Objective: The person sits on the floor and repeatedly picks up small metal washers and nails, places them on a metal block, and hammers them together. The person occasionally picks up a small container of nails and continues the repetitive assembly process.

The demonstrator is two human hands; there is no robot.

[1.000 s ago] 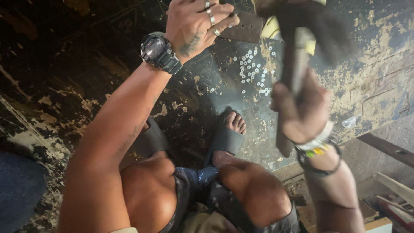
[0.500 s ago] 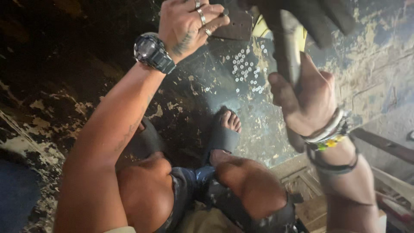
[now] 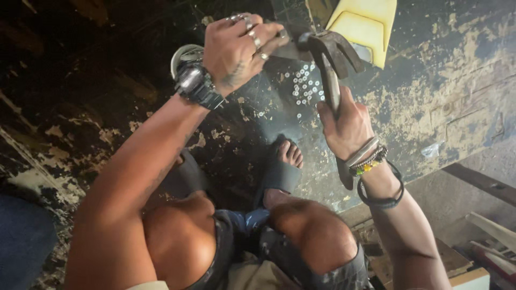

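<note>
Since the earlier frame the hammer (image 3: pixel 330 59) has swung down and in; its head now sits just beside the left hand (image 3: pixel 236 51), where before it was raised and blurred. Right hand (image 3: pixel 346 126): grip clenched around the hammer handle, head above the grip, claw pointing right. Beaded and band bracelets (image 3: pixel 368 158) just below that grip. Left hand: fingers pinched on a small dark piece (image 3: pixel 287 45) right at the hammer head, so grip closed on it; rings on the fingers, wristwatch (image 3: pixel 196 83) below. Under both grips: bare knees, sandalled foot (image 3: pixel 285 161) on the stained floor (image 3: pixel 441 70). Scatter of small pale nails (image 3: pixel 303 88) on the floor between the grips. Yellow block (image 3: pixel 360 27) beyond the hammer head.
</note>
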